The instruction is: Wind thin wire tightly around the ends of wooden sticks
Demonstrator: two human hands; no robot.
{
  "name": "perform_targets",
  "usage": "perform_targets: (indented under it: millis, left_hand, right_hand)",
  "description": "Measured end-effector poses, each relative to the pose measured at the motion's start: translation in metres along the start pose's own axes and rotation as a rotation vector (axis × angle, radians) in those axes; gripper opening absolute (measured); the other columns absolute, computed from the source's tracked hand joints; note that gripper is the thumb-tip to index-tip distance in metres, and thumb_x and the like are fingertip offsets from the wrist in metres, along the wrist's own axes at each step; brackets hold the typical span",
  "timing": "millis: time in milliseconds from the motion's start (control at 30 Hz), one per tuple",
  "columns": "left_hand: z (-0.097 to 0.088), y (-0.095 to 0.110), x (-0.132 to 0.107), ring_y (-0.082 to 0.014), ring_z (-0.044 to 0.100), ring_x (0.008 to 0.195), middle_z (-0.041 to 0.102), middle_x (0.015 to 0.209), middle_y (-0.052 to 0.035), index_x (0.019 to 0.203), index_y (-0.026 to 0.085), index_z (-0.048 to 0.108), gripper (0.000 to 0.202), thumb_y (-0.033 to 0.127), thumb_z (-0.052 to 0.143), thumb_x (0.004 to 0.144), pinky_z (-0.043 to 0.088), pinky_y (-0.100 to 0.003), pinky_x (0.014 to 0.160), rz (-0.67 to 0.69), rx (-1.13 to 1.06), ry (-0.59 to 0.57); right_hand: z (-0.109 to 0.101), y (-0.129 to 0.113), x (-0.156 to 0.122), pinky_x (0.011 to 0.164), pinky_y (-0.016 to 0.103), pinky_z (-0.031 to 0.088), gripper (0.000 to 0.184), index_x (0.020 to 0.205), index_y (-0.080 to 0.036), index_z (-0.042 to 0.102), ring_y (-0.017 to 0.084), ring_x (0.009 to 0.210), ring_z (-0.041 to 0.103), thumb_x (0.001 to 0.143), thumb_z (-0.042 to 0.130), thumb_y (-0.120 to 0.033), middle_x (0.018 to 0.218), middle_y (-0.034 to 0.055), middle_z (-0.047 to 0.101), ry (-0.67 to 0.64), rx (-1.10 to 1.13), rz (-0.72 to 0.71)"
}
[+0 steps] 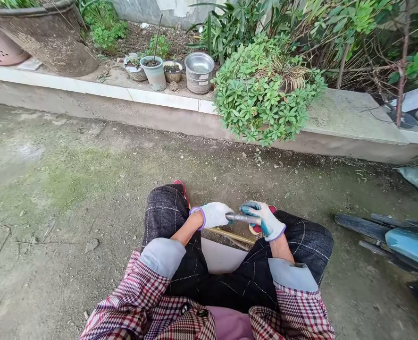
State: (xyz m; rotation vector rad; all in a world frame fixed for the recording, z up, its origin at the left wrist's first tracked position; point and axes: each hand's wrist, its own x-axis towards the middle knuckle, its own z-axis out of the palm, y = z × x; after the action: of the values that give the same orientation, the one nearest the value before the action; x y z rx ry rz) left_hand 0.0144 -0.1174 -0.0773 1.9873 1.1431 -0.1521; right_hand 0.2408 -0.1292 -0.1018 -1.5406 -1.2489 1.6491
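Observation:
I sit with my knees apart over bare ground. My left hand point(214, 215), in a white work glove with a purple cuff, is closed round one end of a short grey metal rod point(242, 218). My right hand point(263, 218), in a white glove with blue-green coated fingers, grips the rod's other end. The rod lies level between both hands, above my knees. Under the hands a thin yellowish stick point(232, 235) slants across a white object point(221, 257) between my legs. Something red point(256, 229) shows just below my right hand.
A low concrete ledge point(336, 127) runs across ahead with a leafy green bush point(262, 94), small pots point(154, 71), a metal bowl point(199, 71) and a large brown planter point(49, 38). A blue-grey machine part point(403, 241) lies at the right.

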Motion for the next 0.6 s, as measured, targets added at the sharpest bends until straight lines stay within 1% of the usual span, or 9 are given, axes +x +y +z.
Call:
perform_targets:
  millis: [67,100,167,267,400,467,533,600]
  left_hand:
    - [-0.002,0.001,0.0,-0.0134,0.067,0.069,0.074,0.08,0.0017,0.101,0.022,0.076,0.021,0.031,0.06,0.091,0.046,-0.02,0.061,-0.031,-0.045,0.024]
    - [-0.003,0.0,0.001,-0.0132,0.067,0.067,0.074,0.08,0.0017,0.103,0.022,0.076,0.023,0.031,0.057,0.093,0.046,-0.02,0.059,-0.055,-0.057,0.041]
    - [-0.005,-0.001,0.001,-0.0142,0.067,0.068,0.074,0.081,0.0003,0.104,0.02,0.075,0.025,0.03,0.055,0.094,0.046,-0.021,0.06,-0.11,-0.058,0.082]
    - [-0.007,-0.003,0.001,-0.0188,0.073,0.079,0.078,0.09,-0.0045,0.109,0.02,0.076,0.027,0.028,0.054,0.095,0.051,-0.025,0.069,-0.195,-0.011,0.143]
    - [-0.004,-0.005,0.001,-0.0266,0.076,0.103,0.08,0.108,-0.0113,0.116,0.023,0.076,0.031,0.027,0.051,0.1,0.057,-0.033,0.089,-0.267,0.098,0.191]
    - [-0.001,-0.007,0.0,-0.0294,0.077,0.108,0.079,0.112,-0.0143,0.121,0.022,0.076,0.035,0.022,0.047,0.101,0.058,-0.038,0.094,-0.289,0.155,0.191]
    - [0.001,-0.01,0.0,-0.032,0.076,0.111,0.079,0.112,-0.0178,0.124,0.018,0.075,0.039,0.016,0.044,0.101,0.059,-0.043,0.095,-0.3,0.209,0.18]
    - [0.005,-0.013,0.0,-0.0334,0.076,0.113,0.079,0.112,-0.0196,0.121,0.016,0.076,0.038,0.013,0.044,0.1,0.059,-0.046,0.097,-0.274,0.25,0.149]
  right_hand:
    - [0.006,0.003,0.002,0.046,0.028,0.045,0.037,0.07,-0.02,0.069,0.015,0.05,0.055,0.06,0.08,-0.054,0.062,0.0034,0.066,0.016,0.014,0.024]
    - [0.009,0.004,0.003,0.043,0.027,0.043,0.037,0.069,-0.02,0.068,0.013,0.046,0.051,0.061,0.079,-0.054,0.059,0.0022,0.064,0.025,0.019,0.033]
    - [0.017,0.006,0.006,0.042,0.025,0.041,0.038,0.073,-0.019,0.069,0.011,0.045,0.049,0.061,0.078,-0.054,0.059,0.0014,0.064,0.035,0.027,0.043]
    - [0.026,0.004,0.005,0.043,0.024,0.041,0.04,0.081,-0.017,0.074,0.011,0.047,0.051,0.062,0.079,-0.051,0.062,0.0009,0.066,0.011,0.025,0.043]
    - [0.032,-0.001,-0.002,0.044,0.024,0.041,0.033,0.074,-0.017,0.073,0.01,0.046,0.05,0.064,0.082,-0.047,0.06,-0.0015,0.063,-0.057,0.001,0.034]
    - [0.032,-0.002,-0.007,0.045,0.025,0.042,0.032,0.071,-0.016,0.073,0.01,0.046,0.051,0.063,0.084,-0.045,0.06,-0.0015,0.063,-0.098,-0.011,0.03]
    - [0.03,-0.003,-0.011,0.047,0.026,0.044,0.032,0.073,-0.015,0.076,0.011,0.048,0.053,0.063,0.085,-0.044,0.063,0.0003,0.066,-0.124,-0.02,0.026]
    - [0.025,-0.003,-0.013,0.047,0.026,0.044,0.032,0.076,-0.015,0.077,0.012,0.049,0.054,0.063,0.084,-0.044,0.064,0.0012,0.068,-0.106,-0.02,0.018]
